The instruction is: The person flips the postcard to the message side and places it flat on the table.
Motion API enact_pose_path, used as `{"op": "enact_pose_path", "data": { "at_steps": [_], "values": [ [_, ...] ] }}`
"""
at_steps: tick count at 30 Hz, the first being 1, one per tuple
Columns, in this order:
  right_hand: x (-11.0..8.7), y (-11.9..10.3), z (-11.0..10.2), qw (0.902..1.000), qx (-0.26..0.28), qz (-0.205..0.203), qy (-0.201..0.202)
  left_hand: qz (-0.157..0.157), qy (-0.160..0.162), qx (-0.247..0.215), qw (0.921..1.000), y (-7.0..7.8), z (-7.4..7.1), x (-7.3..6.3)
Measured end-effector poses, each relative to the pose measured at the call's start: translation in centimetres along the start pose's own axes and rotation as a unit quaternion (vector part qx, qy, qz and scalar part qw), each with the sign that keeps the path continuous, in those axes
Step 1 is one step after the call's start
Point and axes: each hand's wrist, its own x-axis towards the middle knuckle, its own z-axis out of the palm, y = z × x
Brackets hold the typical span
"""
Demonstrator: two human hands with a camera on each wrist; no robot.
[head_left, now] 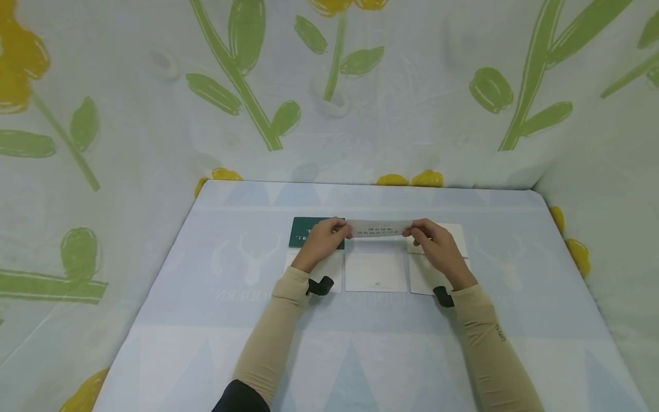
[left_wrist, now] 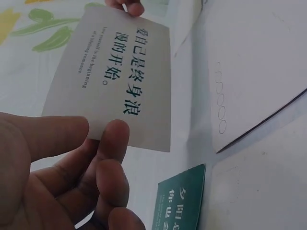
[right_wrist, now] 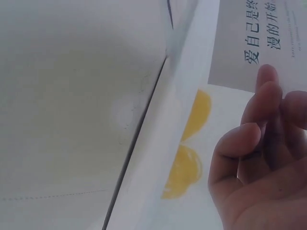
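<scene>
A pale grey postcard (head_left: 378, 228) with dark printed characters is held up off the table between both hands. My left hand (head_left: 320, 243) pinches its left end between thumb and fingers, as the left wrist view shows. At the opposite end my right hand (head_left: 437, 250) pinches the card with thumb and fingertips. Behind the left hand lies a dark green card (head_left: 302, 232) with white lettering, partly covered. A white card (head_left: 374, 274) lies flat below the held one. Another white card (head_left: 455, 233) sits beyond the right hand, partly hidden.
Two more white cards lie under the wrists, one at left (head_left: 332, 274) and one at right (head_left: 424, 277). They rest on a table (head_left: 195, 320) with a pale blue patterned cover. Curtains (head_left: 412, 114) with printed flowers stand behind and at the sides.
</scene>
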Motion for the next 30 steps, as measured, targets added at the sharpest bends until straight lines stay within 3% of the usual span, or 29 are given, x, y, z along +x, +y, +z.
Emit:
{"op": "enact_pose_path", "data": {
  "at_steps": [6, 17, 24, 30],
  "values": [
    [-0.07, 0.29, -0.06, 0.9999, 0.006, -0.015, 0.001, -0.011, -0.024, -0.042, 0.9988, -0.39, -0.43, -0.41],
    [-0.20, 0.19, -0.09, 0.9999, 0.014, -0.005, -0.007, 0.013, -0.040, -0.074, 0.9963, -0.69, -0.94, -0.43],
    [-0.22, 0.03, -0.03, 0.9991, 0.027, 0.027, -0.016, 0.010, -0.042, -0.074, 0.9963, -0.95, -1.00, -0.47],
    [-0.15, -0.03, 0.02, 0.9993, 0.012, 0.031, -0.015, -0.002, -0.039, -0.071, 0.9967, -0.88, -1.00, -0.48]
  ]
}}
